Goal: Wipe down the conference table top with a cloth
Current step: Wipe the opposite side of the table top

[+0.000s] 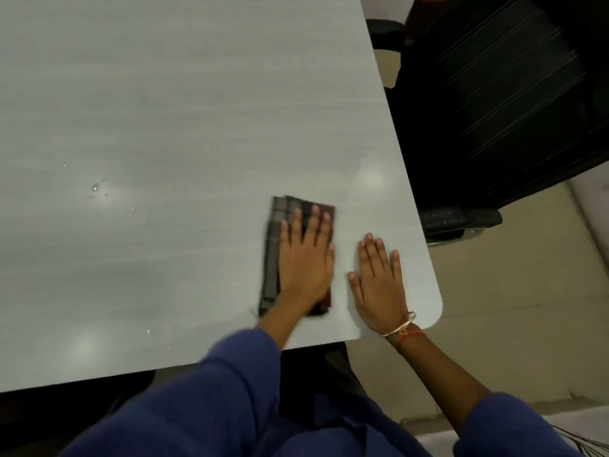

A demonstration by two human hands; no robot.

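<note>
Brown plaid cloth (286, 225), grey table (164, 110).

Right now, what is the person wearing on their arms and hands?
Both arms wear dark blue sleeves: the left sleeve reaches the wrist, the right sleeve stops well above it. The right wrist carries a thin metal bangle and a red-orange thread. The left hand and right hand are ungloved.

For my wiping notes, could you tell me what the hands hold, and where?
Nothing is gripped: left hand presses flat on the middle of the cloth; right hand lies flat on the table.
</note>
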